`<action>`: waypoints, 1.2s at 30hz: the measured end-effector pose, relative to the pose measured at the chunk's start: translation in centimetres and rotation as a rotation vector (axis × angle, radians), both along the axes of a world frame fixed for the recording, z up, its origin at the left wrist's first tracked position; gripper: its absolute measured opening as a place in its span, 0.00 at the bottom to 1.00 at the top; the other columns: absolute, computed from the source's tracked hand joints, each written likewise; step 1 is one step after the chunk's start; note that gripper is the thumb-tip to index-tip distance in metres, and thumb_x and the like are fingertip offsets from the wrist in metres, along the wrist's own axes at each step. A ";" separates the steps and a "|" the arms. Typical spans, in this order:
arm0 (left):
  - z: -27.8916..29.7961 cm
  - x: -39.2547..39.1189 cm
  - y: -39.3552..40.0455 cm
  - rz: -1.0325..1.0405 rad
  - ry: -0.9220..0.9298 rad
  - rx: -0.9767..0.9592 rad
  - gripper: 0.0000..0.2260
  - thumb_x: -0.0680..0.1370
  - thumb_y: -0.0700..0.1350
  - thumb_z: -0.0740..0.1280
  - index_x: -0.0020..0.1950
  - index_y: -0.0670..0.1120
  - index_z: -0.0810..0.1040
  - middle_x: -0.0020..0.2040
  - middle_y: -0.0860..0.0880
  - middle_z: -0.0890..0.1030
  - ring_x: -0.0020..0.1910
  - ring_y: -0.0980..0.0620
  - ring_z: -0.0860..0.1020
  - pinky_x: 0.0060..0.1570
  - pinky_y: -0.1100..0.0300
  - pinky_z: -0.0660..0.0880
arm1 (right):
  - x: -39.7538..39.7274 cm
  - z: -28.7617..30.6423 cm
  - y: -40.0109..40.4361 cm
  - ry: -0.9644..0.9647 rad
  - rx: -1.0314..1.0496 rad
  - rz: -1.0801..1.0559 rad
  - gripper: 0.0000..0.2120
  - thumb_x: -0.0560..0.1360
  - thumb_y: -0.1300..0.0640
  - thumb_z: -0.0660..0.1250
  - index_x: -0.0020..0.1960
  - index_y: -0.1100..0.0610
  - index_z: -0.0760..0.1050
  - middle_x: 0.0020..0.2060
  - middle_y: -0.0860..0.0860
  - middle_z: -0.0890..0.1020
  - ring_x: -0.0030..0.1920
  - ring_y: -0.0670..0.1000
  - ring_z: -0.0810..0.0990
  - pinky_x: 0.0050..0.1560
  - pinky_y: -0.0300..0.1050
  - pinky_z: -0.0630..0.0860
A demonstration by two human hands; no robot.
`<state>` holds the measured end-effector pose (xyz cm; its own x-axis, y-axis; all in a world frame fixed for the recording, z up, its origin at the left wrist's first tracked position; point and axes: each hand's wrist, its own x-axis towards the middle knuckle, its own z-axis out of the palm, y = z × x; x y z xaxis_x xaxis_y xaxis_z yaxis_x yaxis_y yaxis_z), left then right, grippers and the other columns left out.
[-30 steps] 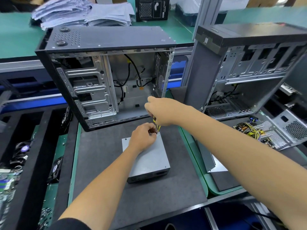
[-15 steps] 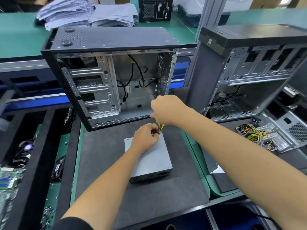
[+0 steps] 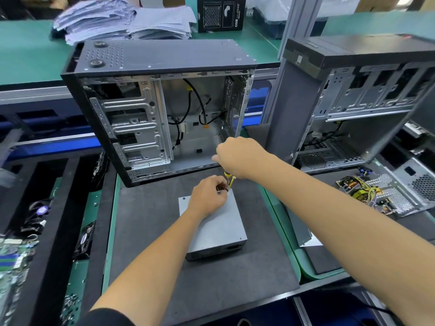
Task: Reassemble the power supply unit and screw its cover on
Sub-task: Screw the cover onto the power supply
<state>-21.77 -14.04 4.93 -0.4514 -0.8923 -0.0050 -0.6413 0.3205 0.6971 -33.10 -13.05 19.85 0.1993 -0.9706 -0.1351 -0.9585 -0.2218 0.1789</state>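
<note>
On the dark bench mat (image 3: pixel 146 231) before the open PC case (image 3: pixel 160 109), your left hand (image 3: pixel 207 196) pinches the shaft to steady the tip at the power supply unit's (image 3: pixel 216 229) far corner while your right hand (image 3: pixel 240 158) grips the yellow-handled screwdriver (image 3: pixel 229 181) upright.

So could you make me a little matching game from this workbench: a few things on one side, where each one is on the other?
Things:
1. screwdriver
2. power supply box
3. stack of papers
4. loose circuit board

Places:
A. on the green bench at the back
B. on the dark mat, under the left hand
C. gripped in the right hand
D. far right, beside the second computer case

Pairs: 1-C, 2-B, 3-A, 4-D
</note>
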 end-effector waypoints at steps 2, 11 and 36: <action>0.0 0.0 -0.1 -0.001 0.002 -0.005 0.07 0.70 0.43 0.64 0.37 0.56 0.71 0.41 0.56 0.77 0.40 0.54 0.73 0.39 0.59 0.66 | -0.2 0.0 0.0 -0.119 0.122 -0.042 0.15 0.81 0.44 0.55 0.46 0.56 0.65 0.43 0.54 0.68 0.38 0.56 0.70 0.38 0.49 0.65; -0.2 0.0 -0.1 0.000 0.005 0.001 0.07 0.71 0.42 0.63 0.39 0.56 0.73 0.43 0.57 0.78 0.41 0.55 0.74 0.41 0.60 0.66 | -0.7 -0.5 -0.1 -0.113 0.012 -0.045 0.19 0.82 0.48 0.56 0.35 0.55 0.61 0.33 0.51 0.66 0.33 0.53 0.68 0.29 0.45 0.62; -0.1 -0.2 -0.2 0.008 -0.011 0.002 0.10 0.73 0.39 0.60 0.40 0.55 0.72 0.40 0.59 0.75 0.39 0.56 0.71 0.37 0.63 0.62 | -1.0 0.0 0.1 -0.214 0.202 -0.007 0.06 0.78 0.57 0.61 0.51 0.58 0.65 0.47 0.54 0.68 0.37 0.54 0.71 0.34 0.47 0.66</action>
